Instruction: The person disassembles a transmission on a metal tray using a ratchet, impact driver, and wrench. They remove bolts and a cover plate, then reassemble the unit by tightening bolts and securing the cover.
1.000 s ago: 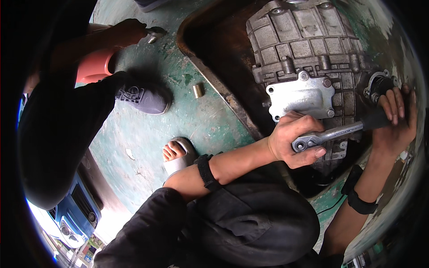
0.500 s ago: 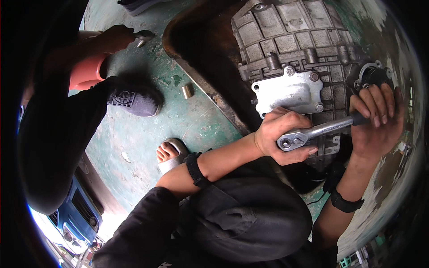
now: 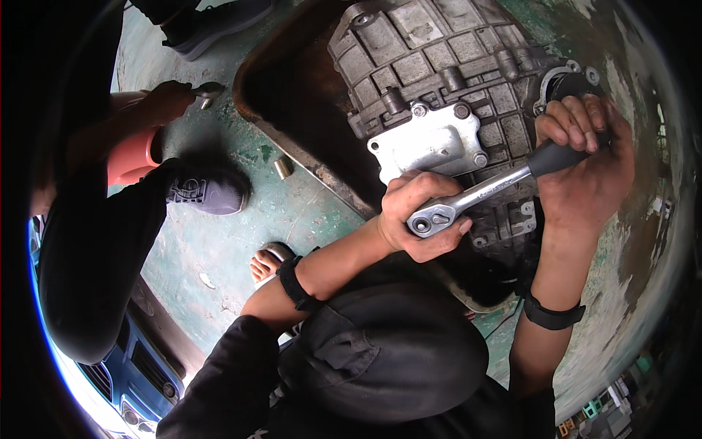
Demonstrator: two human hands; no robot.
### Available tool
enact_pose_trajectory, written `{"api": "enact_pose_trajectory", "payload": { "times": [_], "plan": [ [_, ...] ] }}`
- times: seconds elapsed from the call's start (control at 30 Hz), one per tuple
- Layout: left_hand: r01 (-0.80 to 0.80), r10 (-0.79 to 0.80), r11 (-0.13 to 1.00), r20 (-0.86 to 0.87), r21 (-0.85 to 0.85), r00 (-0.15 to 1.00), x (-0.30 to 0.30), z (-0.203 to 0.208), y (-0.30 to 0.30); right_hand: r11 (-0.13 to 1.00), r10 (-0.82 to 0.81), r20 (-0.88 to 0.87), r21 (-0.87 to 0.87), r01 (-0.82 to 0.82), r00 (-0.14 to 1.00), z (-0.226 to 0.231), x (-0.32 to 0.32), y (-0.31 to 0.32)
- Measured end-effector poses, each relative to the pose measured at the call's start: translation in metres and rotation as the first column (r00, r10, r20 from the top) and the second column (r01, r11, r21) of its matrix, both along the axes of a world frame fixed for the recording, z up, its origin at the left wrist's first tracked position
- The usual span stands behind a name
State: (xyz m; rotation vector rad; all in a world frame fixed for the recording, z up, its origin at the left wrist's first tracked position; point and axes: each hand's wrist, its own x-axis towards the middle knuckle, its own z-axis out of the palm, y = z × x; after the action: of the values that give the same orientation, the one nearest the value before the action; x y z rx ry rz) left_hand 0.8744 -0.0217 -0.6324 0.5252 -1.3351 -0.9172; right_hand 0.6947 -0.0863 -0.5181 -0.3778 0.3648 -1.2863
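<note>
A silver ratchet wrench (image 3: 491, 189) with a black grip slants between my two hands, over the near side of a grey metal gearbox casing (image 3: 431, 55). My left hand (image 3: 418, 212) is wrapped round its head end, with the thumb below. At the other end, my right hand (image 3: 581, 157) has its fingers curled round the black grip. Beyond my left hand, a shiny silver cover plate (image 3: 433, 140) sits on the casing, with bolts at several corners. Whatever lies under the wrench head is hidden by my left hand.
The casing rests in a dark, rusty tray (image 3: 316, 173). A loose metal socket (image 3: 283, 168) stands on the green floor to its left. Another person's hand (image 3: 172, 101) holds a second ratchet (image 3: 208, 92) near a red plastic container (image 3: 135, 157). A blue vehicle (image 3: 139, 358) is at lower left.
The view has shifted, so the casing appears farther left. More of the black grip shows by my right hand, and the wrench slants more steeply. Both hands keep hold of it.
</note>
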Motion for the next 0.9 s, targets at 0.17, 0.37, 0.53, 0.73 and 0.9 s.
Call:
{"api": "enact_pose_trajectory", "payload": {
  "times": [0.17,0.37,0.53,0.73,0.9],
  "plan": [
    [-0.01,0.012,0.993,0.024,-0.118,1.0,0.002,0.003,-0.006,0.965,-0.156,-0.076,0.199,0.168,0.985,0.005,0.008,0.003],
    [0.059,-0.059,0.991,0.004,-0.116,0.998,0.001,0.003,-0.008,0.955,-0.21,-0.084,0.197,0.223,0.974,0.007,0.019,0.004],
    [0.072,-0.074,0.997,0.151,0.013,0.986,0.013,-0.006,0.001,0.924,-0.291,-0.159,0.209,0.32,0.944,0.007,0.025,0.009],
    [0.066,-0.07,0.997,0.119,0.036,0.99,0.016,-0.018,0.007,0.898,-0.31,-0.159,0.276,0.344,0.937,0.007,0.03,0.014],
    [-0.053,0.049,0.998,0.149,0.02,0.988,0.012,-0.015,0.007,0.896,-0.307,-0.126,0.296,0.331,0.943,0.006,0.034,0.013]
  ]
}}
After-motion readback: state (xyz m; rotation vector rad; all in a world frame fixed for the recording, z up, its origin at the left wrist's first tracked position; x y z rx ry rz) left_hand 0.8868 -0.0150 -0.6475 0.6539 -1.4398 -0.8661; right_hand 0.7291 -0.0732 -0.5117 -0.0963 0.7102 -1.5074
